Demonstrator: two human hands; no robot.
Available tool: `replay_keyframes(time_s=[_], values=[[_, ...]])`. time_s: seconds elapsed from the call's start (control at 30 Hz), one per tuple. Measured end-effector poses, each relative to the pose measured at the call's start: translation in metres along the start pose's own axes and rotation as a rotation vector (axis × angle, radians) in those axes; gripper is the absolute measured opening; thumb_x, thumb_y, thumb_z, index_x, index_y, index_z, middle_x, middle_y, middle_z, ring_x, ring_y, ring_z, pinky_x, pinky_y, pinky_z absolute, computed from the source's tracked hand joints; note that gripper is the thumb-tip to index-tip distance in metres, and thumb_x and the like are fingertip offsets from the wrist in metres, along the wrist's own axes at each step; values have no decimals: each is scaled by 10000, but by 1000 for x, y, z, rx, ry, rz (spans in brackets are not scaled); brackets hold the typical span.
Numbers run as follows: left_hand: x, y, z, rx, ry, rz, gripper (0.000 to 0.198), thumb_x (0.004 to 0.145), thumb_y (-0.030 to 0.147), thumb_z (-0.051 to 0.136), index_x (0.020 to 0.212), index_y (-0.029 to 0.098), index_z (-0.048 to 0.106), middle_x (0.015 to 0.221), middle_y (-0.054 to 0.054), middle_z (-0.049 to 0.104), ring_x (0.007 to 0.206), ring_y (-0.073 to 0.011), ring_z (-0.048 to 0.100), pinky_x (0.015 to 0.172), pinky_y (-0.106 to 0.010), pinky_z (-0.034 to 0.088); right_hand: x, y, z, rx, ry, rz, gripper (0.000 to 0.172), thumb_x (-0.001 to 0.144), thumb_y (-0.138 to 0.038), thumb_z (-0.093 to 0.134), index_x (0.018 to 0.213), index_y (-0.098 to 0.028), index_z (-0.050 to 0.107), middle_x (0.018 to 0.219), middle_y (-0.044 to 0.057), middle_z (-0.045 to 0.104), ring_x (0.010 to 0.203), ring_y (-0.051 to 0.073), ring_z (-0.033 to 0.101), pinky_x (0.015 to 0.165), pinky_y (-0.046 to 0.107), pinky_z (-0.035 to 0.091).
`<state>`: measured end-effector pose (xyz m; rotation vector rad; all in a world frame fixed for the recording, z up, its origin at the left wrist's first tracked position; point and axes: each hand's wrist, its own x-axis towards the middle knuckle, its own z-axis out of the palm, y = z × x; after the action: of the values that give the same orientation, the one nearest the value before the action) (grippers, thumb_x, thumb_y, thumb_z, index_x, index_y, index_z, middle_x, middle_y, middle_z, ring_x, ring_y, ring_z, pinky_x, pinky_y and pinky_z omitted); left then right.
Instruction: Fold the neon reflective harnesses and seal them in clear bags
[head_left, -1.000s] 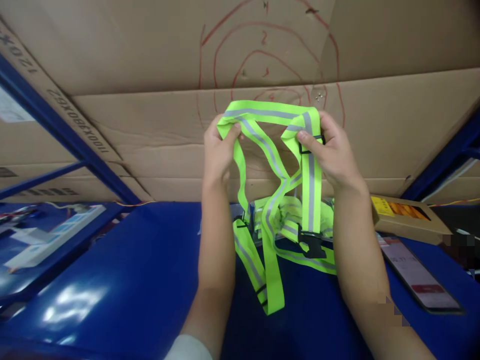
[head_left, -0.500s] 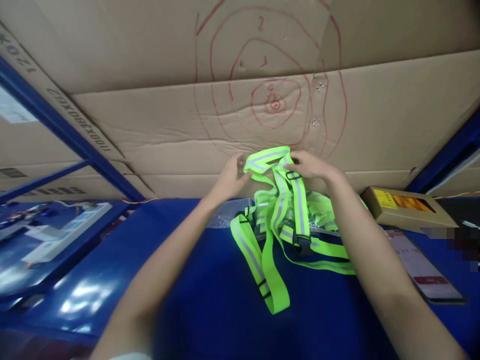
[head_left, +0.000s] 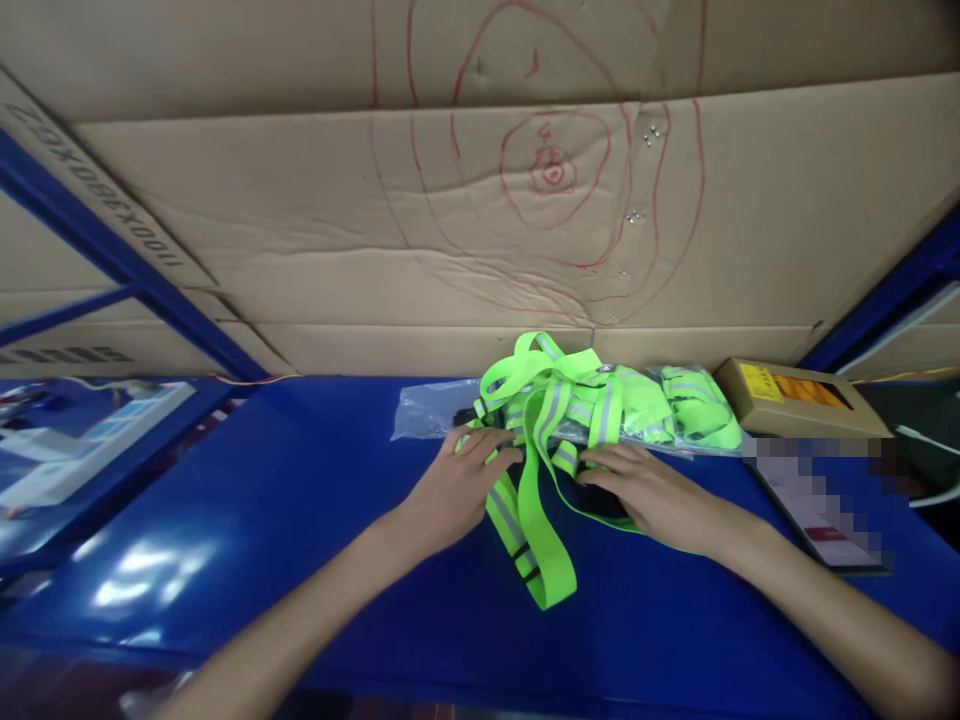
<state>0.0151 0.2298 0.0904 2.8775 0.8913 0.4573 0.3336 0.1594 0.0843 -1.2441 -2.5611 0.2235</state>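
A neon-green reflective strap vest (head_left: 546, 560) with grey stripes and black buckles lies tangled on the blue tabletop, one loop hanging toward me. At its left side, my left hand (head_left: 469, 475) is closed on a strap, fingers curled over it. My right hand (head_left: 645, 485) is closed on the straps at the right, its fingertips near a dark part that it half hides. The top loop of the vest stands up loosely behind both hands. Under and behind it lies a clear plastic bag (head_left: 431, 410). More green reflective straps (head_left: 701, 405) sit in clear packaging at the right.
A brown box (head_left: 802, 398) with a yellow label stands at the back right, with a partly blurred phone (head_left: 825, 525) before it. Cardboard (head_left: 300, 240) with red target rings closes off the back. Blue frame posts (head_left: 187, 320) flank the table; a white device (head_left: 97, 450) lies left.
Both hands have come down and toward me from the vest's top loop to its lower straps. That loop has been let go and has dropped. The camera view has shifted slightly.
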Motion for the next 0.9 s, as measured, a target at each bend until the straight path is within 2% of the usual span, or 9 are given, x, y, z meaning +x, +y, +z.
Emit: replay_keyframes(time_s=[0.1,0.17,0.23,0.3,0.4,0.53,0.7,0.8,0.9], values=[[2,-15,3,-79,61,-105,603,773,-27,432,1286,235,608,1488,-138,560,1426,-324,501,1154,-581,414,-3,7,7,42,-73,24,749,743,70,480,1376,-289,658,1550,87,547,1435,296,511,1172,556,414],[0,-34,8,-131,128,-167,594,781,-29,426,1290,230,589,1547,-140,497,1480,-304,445,1179,-552,414,-6,10,5,82,-89,40,768,768,45,498,1433,-322,614,1565,73,532,1460,293,484,1195,564,388],[-1,-54,13,-153,179,-212,593,816,-13,419,1347,224,535,1596,-149,422,1539,-274,364,1226,-519,382,-11,10,3,120,-73,66,663,879,-54,533,1471,-348,579,1534,76,561,1426,291,517,1185,557,404],[-2,-69,18,-182,201,-251,568,876,68,480,1423,222,467,1582,-159,435,1524,-267,388,1227,-490,390,-16,7,4,136,-51,94,536,966,-202,558,1478,-356,575,1496,88,588,1384,303,547,1154,552,438],[-2,-75,24,-210,163,-292,586,903,243,622,1466,234,457,1470,-139,580,1373,-305,549,1152,-508,452,-18,3,9,119,-25,101,468,999,-272,551,1461,-336,593,1466,103,599,1349,311,559,1111,541,472],[-3,-67,29,-184,166,-383,469,927,251,595,1394,234,562,1404,-131,643,1319,-358,561,1130,-608,372,-12,3,12,60,13,52,372,1017,-226,509,1353,-277,662,1347,114,660,1220,292,626,1027,512,509],[-6,-63,34,-220,226,-457,461,867,172,606,1323,239,622,1410,-132,633,1352,-369,517,1133,-619,302,-14,15,-2,124,191,81,332,1067,-311,477,1362,-301,628,1364,76,673,1288,269,614,1084,491,479],[-4,-66,37,-301,268,-490,339,826,171,653,1155,238,701,1249,-114,712,1260,-378,561,1134,-643,276,-18,24,-15,197,376,179,336,1058,-356,509,1374,-337,623,1403,47,658,1337,260,592,1155,494,440],[-1,-69,34,-422,357,-516,305,723,155,728,1018,229,714,1089,-83,725,1145,-351,598,1113,-621,330,-21,34,-24,337,560,299,318,1032,-434,543,1284,-299,684,1352,60,685,1309,275,613,1181,499,429]])
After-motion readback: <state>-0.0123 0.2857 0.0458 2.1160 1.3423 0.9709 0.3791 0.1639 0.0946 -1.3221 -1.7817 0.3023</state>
